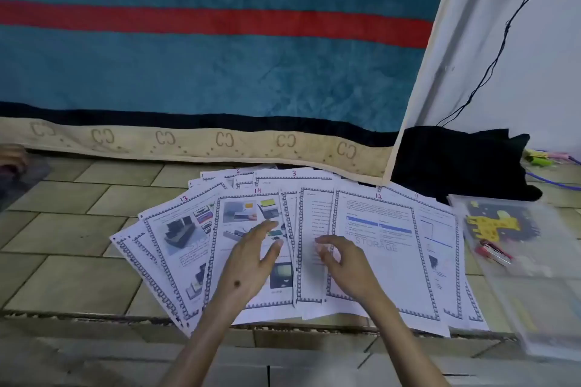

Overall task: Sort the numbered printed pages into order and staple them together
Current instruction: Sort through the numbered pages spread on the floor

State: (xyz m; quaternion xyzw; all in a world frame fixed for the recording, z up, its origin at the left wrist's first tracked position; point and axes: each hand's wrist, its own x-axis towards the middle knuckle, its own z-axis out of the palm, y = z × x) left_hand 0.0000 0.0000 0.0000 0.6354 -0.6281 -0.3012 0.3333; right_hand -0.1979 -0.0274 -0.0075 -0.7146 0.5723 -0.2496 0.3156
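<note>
Where pages [377, 245] fan — stapler [495, 253] aside

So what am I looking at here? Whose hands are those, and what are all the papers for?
A person wears a camera on their head, so this one picture looks down at their own hands. The left hand lies with straight fingers on the white printed page numbered 14. The right hand hovers with curled fingers above the neighbouring pages; neither hand holds anything. The pages are fanned out on the tiled floor. A small red stapler waits on a clear plastic folder at the right.
</note>
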